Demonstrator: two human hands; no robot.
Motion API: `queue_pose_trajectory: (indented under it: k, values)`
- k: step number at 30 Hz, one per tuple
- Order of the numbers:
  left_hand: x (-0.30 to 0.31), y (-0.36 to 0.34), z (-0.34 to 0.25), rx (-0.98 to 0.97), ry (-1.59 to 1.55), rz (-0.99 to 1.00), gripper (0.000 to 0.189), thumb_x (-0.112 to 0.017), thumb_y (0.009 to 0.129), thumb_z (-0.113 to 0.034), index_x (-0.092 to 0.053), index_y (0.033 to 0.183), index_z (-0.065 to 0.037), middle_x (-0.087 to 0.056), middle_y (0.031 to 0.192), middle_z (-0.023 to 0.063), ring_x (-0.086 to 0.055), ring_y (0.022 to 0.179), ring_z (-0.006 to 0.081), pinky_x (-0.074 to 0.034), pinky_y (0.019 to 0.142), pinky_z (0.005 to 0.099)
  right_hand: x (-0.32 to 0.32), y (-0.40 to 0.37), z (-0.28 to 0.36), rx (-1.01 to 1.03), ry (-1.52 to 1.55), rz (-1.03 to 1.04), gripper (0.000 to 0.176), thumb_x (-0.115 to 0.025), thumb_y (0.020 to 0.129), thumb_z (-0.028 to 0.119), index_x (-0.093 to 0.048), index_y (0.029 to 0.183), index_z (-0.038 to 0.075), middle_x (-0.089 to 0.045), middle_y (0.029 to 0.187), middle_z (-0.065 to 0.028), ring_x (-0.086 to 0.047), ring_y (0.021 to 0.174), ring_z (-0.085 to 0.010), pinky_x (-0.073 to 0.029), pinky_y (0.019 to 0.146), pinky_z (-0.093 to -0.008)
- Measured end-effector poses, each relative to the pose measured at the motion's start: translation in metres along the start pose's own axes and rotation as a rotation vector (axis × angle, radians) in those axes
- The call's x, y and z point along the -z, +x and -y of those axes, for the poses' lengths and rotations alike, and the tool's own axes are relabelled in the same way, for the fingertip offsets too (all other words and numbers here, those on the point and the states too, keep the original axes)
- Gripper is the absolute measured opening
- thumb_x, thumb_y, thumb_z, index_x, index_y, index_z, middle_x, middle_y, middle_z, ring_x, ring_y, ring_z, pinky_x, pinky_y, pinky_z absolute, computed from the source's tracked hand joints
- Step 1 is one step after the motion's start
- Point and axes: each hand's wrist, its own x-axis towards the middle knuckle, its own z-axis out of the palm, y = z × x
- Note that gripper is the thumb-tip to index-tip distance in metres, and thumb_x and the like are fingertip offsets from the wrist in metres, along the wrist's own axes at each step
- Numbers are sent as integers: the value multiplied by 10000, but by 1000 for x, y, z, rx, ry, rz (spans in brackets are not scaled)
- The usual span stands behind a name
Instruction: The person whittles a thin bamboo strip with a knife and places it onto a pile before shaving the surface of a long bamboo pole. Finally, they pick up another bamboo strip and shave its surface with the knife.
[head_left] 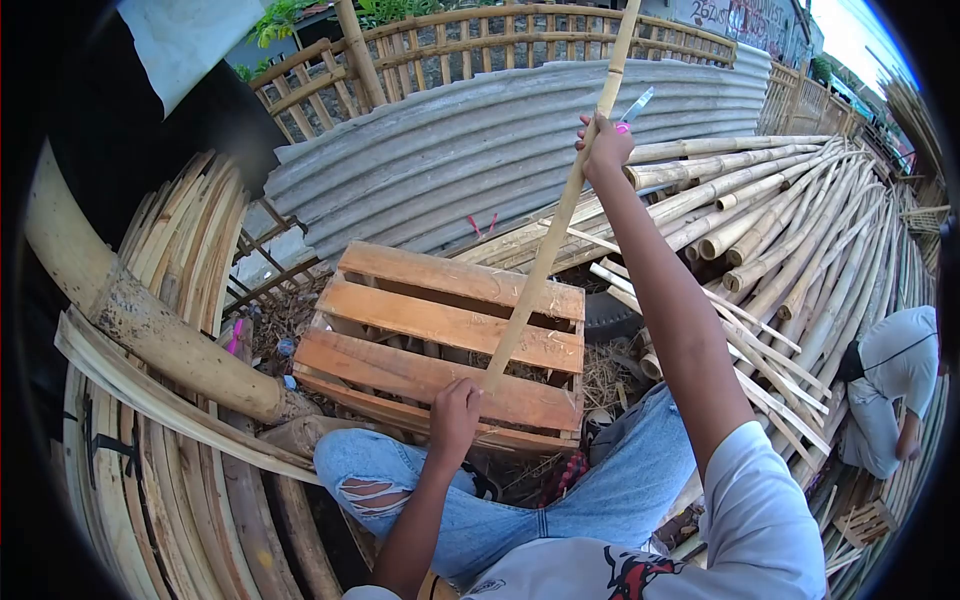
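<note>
A long bamboo strip (548, 250) slants upward from the wooden crate to the top edge of the view. My left hand (457, 410) is closed at its lower end, fingers pinched beside the crate's front slats. Farther up, my right hand (607, 150) is closed around the same strip. A knife (637, 105) with a pink handle and a pale blade also sticks out of that hand, pointing up and right. Under the strip, the slatted wooden crate (440, 375) stands between my knees and the corrugated sheet.
A thick bamboo pole (150, 310) and stacked split bamboo (180, 480) lie left. Many bamboo poles (770, 220) fan out at the right, near a bent-over person (890, 380). Corrugated sheeting (480, 130) stands ahead; a dark tire (610, 318) sits behind the crate.
</note>
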Motion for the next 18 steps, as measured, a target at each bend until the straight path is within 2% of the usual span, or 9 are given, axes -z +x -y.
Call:
queue_pose_trajectory:
  k: [2,4,5,7,10,11,12,14,18]
  values:
    - [6,7,-1,15,26,-15,59,-544,817,-14,-552,783,34,-579,742,194,-562,711,395,-430,621,446,4,-1,-4,3,-3,-62,159,-539,892,95,-399,878,20,-656,797,-153,-543,467,-171,-405,351,-274]
    - [16,14,-9,75,246,-92,101,-524,844,-2,-556,767,54,-597,767,157,-621,748,306,-480,669,373,9,-2,-7,26,1,-83,156,-536,894,97,-399,879,23,-655,796,-151,-545,469,-168,-405,350,-272]
    - [14,19,-3,73,248,-97,101,-524,844,-2,-556,767,54,-597,767,157,-621,748,306,-480,669,373,12,-1,-10,45,-1,-108,154,-533,896,99,-399,880,25,-654,796,-149,-546,472,-165,-404,349,-270]
    - [9,30,13,-114,229,-437,115,-495,860,-28,-581,838,45,-584,1008,210,-564,930,376,-437,785,432,17,-1,-16,48,1,-116,146,-525,900,101,-400,882,27,-648,794,-141,-543,475,-158,-401,348,-264]
    - [27,43,-13,-82,190,-457,128,-532,843,-29,-582,930,51,-549,1111,203,-534,1031,362,-422,872,414,24,-4,-23,42,16,-157,146,-521,901,108,-404,875,25,-641,792,-129,-532,474,-152,-392,349,-261]
    - [32,43,-15,-86,189,-458,128,-532,843,-29,-582,930,51,-549,1111,203,-534,1031,362,-422,872,414,25,-5,-24,46,19,-157,146,-521,901,108,-404,875,25,-641,792,-129,-532,474,-152,-392,349,-261]
    - [38,45,-16,-56,151,-334,169,-561,828,-30,-569,978,47,-545,1110,200,-530,1034,363,-422,879,416,27,-7,-25,47,29,-154,146,-521,900,108,-405,871,25,-642,793,-126,-530,473,-152,-390,349,-261]
    - [36,50,-8,-50,129,-164,362,-652,779,-59,-520,1104,30,-520,1141,192,-514,1061,363,-423,898,412,29,-8,-28,50,62,-138,144,-523,898,108,-411,862,24,-646,801,-121,-548,481,-155,-402,351,-262]
    - [8,51,-36,-165,127,-97,516,-683,777,-143,-439,1210,0,-478,1196,209,-473,1116,374,-404,925,426,24,-16,-35,65,-71,-140,145,-530,893,109,-413,866,28,-648,805,-121,-579,501,-161,-427,359,-261]
